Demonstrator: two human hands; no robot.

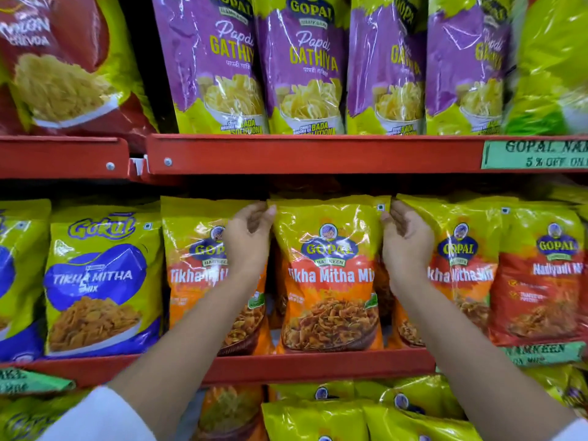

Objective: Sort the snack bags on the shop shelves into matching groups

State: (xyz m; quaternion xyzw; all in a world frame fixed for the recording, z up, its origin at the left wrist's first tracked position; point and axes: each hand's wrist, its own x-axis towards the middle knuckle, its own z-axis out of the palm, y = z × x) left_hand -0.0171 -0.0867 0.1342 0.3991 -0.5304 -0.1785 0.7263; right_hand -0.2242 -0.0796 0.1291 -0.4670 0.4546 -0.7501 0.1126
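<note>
A yellow and orange Gopal Tikha Mitha Mix bag [329, 275] stands upright in the middle of the middle shelf. My left hand [246, 240] grips its upper left edge and my right hand [405, 240] grips its upper right edge. Matching Tikha Mitha Mix bags stand on its left [194, 268] and on its right [467, 275], partly hidden behind my hands. A red Nadiyadi mix bag [541, 281] stands at the far right. A blue and yellow Gokul Tikha Mitha bag [101, 281] stands to the left.
The red top shelf edge [318, 154] carries a row of purple Papdi Gathiya bags [302, 65] and a red chivda bag [63, 65] at left. More yellow bags [366, 415] lie below the lower shelf edge [318, 366]. A green price label [537, 154] sits at right.
</note>
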